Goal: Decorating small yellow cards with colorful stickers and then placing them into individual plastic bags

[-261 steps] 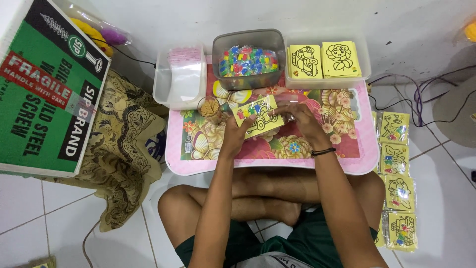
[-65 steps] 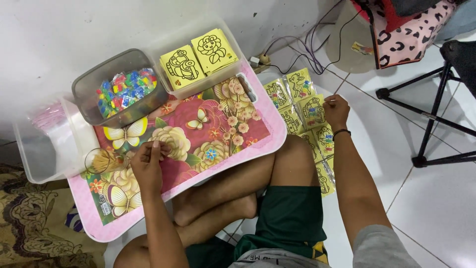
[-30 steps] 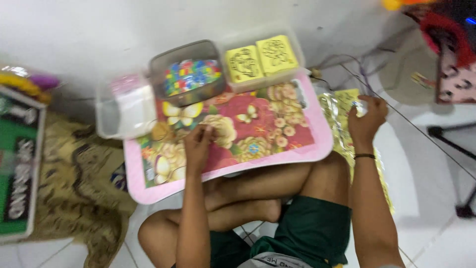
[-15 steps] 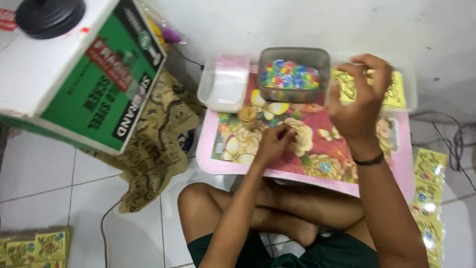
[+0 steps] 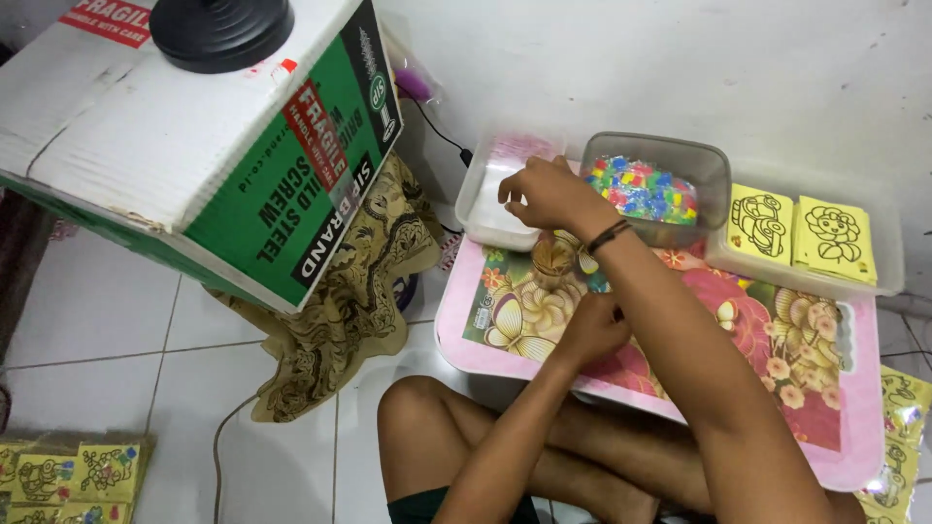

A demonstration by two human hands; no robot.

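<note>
My right hand (image 5: 546, 194), with a dark band at the wrist, reaches across to the left and hovers over a white translucent tub (image 5: 487, 202). Its fingers are curled downward, and whether they hold anything is hidden. My left hand (image 5: 596, 326) rests as a loose fist on the pink flower-patterned tray (image 5: 782, 357) that lies across my crossed legs. A small glass cup (image 5: 554, 262) stands on the tray just below my right hand. Behind it is a grey tub of small colourful pieces (image 5: 649, 188).
A clear tub (image 5: 885, 274) at the back right holds yellow picture cards (image 5: 803, 228). A big green and white cardboard box (image 5: 194, 146) with a black round thing (image 5: 221, 29) on top stands left, over a patterned cloth (image 5: 359, 281). Yellow packets (image 5: 68, 474) lie bottom left and at the right edge (image 5: 903, 427).
My right hand came back from the yellow packets on the floor at the right, crossed over the tray and now sits above the white tub. My view swung left. The left hand stayed on the tray.
</note>
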